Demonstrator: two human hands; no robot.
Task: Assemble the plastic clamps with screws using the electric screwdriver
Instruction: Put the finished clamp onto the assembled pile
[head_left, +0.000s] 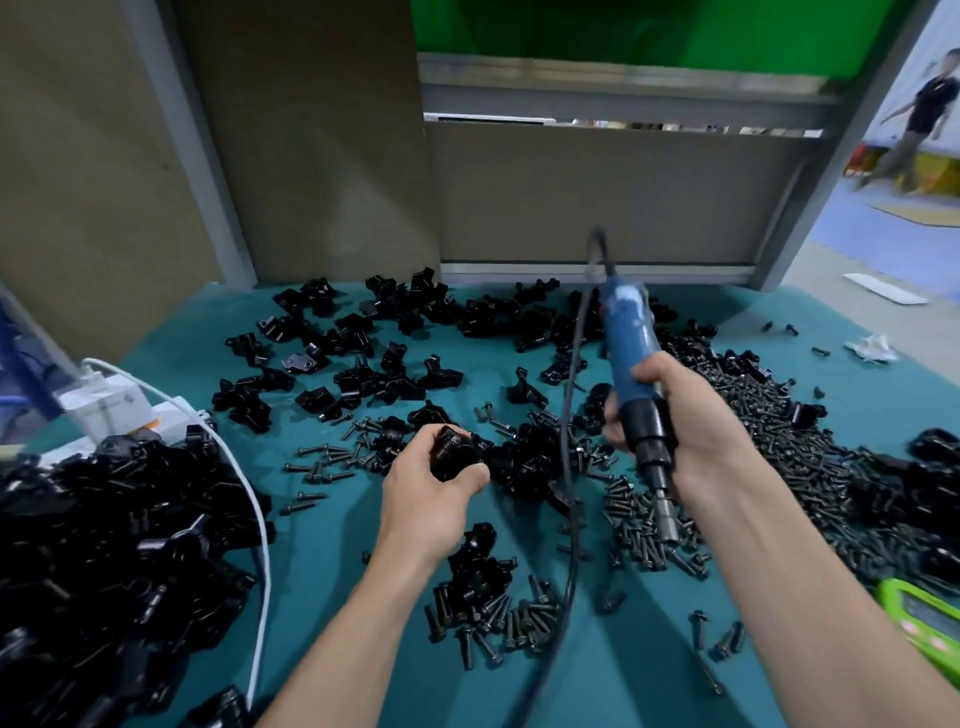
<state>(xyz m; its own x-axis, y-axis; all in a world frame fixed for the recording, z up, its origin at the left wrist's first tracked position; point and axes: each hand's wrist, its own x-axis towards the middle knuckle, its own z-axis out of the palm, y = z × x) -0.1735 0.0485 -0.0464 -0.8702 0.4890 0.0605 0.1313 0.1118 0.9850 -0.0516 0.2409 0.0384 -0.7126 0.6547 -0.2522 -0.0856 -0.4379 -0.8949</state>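
Left hand (431, 483) is gripping 1 black plastic clamp (454, 449), fingers curling round it, just left of the electric screwdriver (631, 343). Right hand (691, 415) is clenching round the screwdriver's body, with the bit (665, 514) pointing down, apart from the clamp. Cannot tell if a screw is sitting in the held clamp. The heap of clamps (114, 530) lying far left of the screwdriver is probably finished stock, but it's too dark to confirm. Loose clamp parts (363, 332) are lying behind and left of the screwdriver, and screws (779, 441) are piling right of it, so plenty is remaining.
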